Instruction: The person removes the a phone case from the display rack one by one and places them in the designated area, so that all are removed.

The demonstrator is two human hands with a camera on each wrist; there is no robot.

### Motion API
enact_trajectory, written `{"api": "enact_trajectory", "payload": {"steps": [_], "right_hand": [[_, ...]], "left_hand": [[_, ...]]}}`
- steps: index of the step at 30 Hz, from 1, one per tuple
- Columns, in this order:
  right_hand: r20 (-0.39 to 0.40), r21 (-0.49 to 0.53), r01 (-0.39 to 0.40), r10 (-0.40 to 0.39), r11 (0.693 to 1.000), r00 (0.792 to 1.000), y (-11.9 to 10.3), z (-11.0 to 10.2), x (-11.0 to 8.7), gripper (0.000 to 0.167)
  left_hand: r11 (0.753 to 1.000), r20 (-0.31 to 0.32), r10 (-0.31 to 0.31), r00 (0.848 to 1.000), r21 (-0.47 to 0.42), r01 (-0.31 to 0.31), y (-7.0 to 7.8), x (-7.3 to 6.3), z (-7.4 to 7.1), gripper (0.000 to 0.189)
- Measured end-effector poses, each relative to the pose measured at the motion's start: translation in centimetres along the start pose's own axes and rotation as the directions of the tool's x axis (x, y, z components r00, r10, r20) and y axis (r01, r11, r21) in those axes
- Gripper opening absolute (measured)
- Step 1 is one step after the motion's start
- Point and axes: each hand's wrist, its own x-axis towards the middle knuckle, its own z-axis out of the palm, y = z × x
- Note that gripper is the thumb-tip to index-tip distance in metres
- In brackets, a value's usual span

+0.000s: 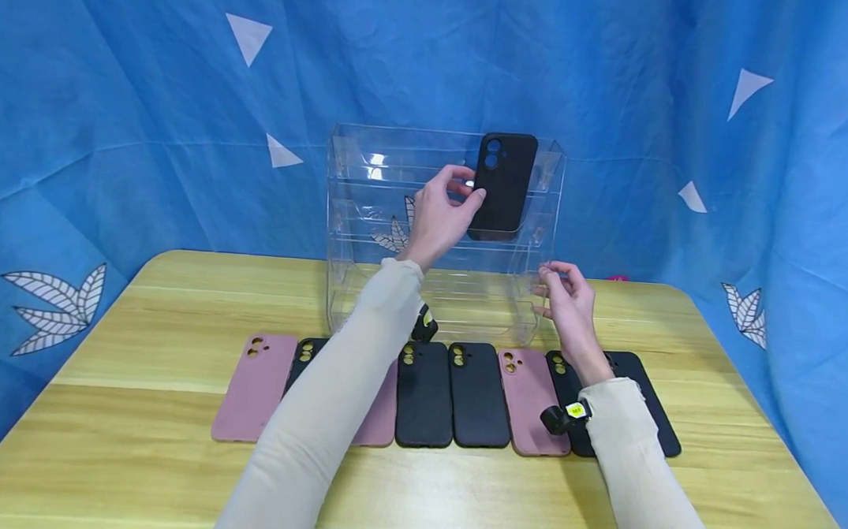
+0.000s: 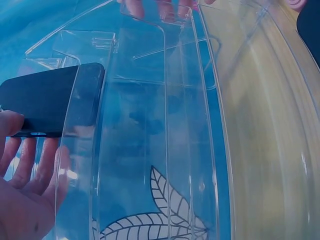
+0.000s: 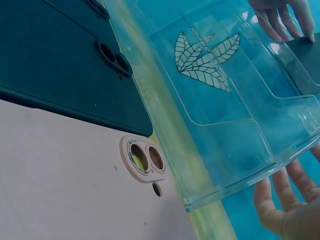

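Note:
My left hand (image 1: 440, 218) pinches a black phone case (image 1: 507, 181) by its left edge, thumb on the case's back. The case stands upright at the right end of the top tier of a clear acrylic display rack (image 1: 436, 304). Its lower end sits behind the tier's transparent front lip, as the left wrist view shows. At the rack's right side, my right hand (image 1: 571, 310) rests with loosely bent fingers (image 3: 285, 192) against the side panel. Whether those fingertips press on the panel is hard to tell.
In front of the rack, a row of phone cases lies on the wooden table (image 1: 138, 473), among them a pink case (image 1: 255, 387), a black case (image 1: 425, 395) and another pink case (image 1: 532, 403). My forearms cover parts of the row. Blue cloth (image 1: 187, 167) hangs behind.

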Motion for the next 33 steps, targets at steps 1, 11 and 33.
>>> {"api": "enact_trajectory", "payload": {"steps": [1, 11, 33], "right_hand": [[0.001, 0.0, 0.001, -0.001, 1.0, 1.0, 0.0, 0.0, 0.0, 0.022], [0.004, 0.004, 0.001, -0.001, 1.0, 1.0, 0.1, 0.0, 0.1, 0.022], [0.012, -0.004, 0.0, 0.0, 1.0, 1.0, 0.1, 0.0, 0.4, 0.028]], "left_hand": [[1.0, -0.003, 0.003, 1.0, -0.005, -0.003, 0.0, 0.0, 0.0, 0.03], [0.999, -0.028, 0.033, 0.999, -0.042, -0.034, -0.2, 0.3, -0.6, 0.028], [0.985, -0.001, 0.044, 0.999, -0.166, -0.044, 0.0, 0.3, -2.7, 0.031]]}}
